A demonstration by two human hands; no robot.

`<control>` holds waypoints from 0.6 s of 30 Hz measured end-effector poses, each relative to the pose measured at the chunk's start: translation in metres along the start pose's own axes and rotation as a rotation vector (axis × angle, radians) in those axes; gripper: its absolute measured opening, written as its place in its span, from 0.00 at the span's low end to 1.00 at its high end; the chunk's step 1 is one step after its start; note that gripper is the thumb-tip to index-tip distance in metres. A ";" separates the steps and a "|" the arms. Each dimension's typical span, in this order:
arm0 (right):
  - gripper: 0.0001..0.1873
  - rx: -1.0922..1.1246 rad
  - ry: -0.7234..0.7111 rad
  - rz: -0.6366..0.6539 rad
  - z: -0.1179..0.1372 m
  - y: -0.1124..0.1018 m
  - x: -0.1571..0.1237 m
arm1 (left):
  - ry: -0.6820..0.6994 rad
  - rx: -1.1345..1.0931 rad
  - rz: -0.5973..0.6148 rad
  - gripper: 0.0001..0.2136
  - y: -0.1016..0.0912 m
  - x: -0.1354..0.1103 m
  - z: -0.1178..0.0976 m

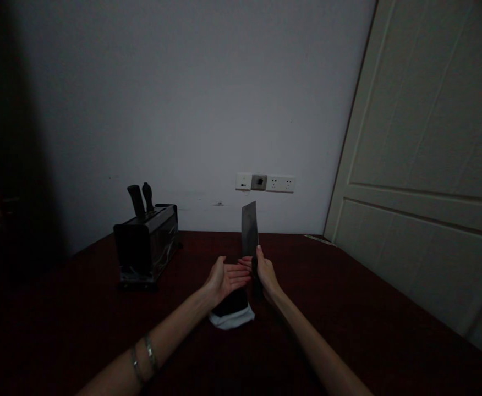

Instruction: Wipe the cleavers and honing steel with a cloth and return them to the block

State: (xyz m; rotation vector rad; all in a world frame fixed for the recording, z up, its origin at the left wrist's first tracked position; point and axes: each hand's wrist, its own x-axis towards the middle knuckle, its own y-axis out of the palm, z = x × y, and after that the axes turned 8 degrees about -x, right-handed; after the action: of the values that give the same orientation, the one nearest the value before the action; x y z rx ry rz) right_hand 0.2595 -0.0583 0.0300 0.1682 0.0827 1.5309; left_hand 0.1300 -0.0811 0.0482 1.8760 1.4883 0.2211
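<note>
My right hand [267,276] is wrapped round the dark handle of a cleaver [249,228], whose broad grey blade points upward. Palm up and fingers stretched out, my left hand [225,279] lies just left of that handle, its fingertips close to my right fingers. Whether the two hands touch I cannot tell. Beneath my left hand is a dark flat object [231,303], partly hidden, with a white cloth [233,319] under its near edge. All of this is over a dark reddish table [307,308].
On the left of the table stands a black knife block [142,247] with two dark handles [141,199] sticking out of its top. Behind the table is a pale wall with sockets [280,183]. A white panelled door [426,165] borders the right side.
</note>
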 end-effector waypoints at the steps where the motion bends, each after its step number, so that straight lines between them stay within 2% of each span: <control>1: 0.33 -0.030 -0.006 -0.008 0.000 0.002 0.000 | 0.004 0.015 -0.013 0.30 0.003 0.002 0.002; 5: 0.33 -0.119 -0.037 -0.049 0.002 0.006 -0.001 | 0.050 0.071 -0.078 0.27 0.009 0.011 0.010; 11: 0.33 -0.119 -0.020 -0.084 -0.004 0.011 0.001 | 0.142 0.063 -0.125 0.21 0.014 0.019 0.024; 15: 0.35 -0.130 -0.048 -0.106 -0.013 0.015 0.002 | 0.256 -0.082 -0.182 0.14 0.028 0.019 0.036; 18: 0.35 -0.167 -0.128 -0.121 -0.017 0.017 0.001 | 0.301 -0.193 -0.172 0.14 0.038 0.022 0.044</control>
State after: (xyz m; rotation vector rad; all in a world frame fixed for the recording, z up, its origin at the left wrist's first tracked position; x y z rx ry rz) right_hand 0.2399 -0.0560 0.0161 0.1255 -0.1344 1.3957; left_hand 0.1901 -0.0831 0.0336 1.6021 1.7502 0.5648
